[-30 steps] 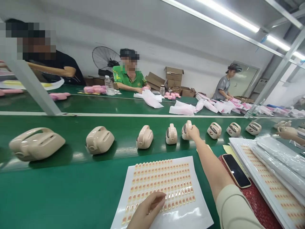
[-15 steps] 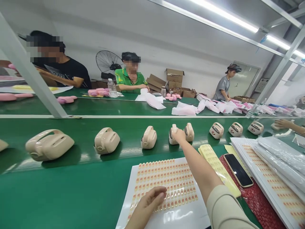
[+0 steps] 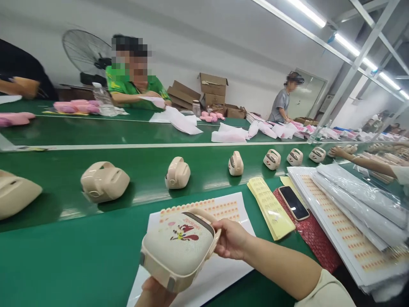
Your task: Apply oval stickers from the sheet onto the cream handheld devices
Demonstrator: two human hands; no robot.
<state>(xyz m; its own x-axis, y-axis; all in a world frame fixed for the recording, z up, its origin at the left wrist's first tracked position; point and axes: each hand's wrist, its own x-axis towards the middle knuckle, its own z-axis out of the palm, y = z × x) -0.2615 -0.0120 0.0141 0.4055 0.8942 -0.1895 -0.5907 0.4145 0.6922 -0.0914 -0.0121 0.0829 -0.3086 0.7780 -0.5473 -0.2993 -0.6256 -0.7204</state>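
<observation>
My right hand (image 3: 230,238) grips the handle end of a beige toy case (image 3: 179,249) with a red cartoon print, held above the sticker sheet (image 3: 223,209). From below, my left hand (image 3: 155,294) supports the case; only part of that hand shows at the bottom edge, its fingers hidden under the case. More beige cases (image 3: 104,181) (image 3: 177,172) (image 3: 235,163) stand in a row on the green belt (image 3: 64,213) beyond.
A strip of yellow stickers (image 3: 270,207), a phone (image 3: 293,202) on a red mat, and stacked sticker sheets (image 3: 345,213) lie to the right. Another person's arm (image 3: 364,162) reaches in at far right. People work across the belt, near pink items, cardboard boxes and a fan.
My right hand has drawn back from the belt carrying one beige case. My left hand left the sticker sheet and now sits under the case. The view has swung to the right.
</observation>
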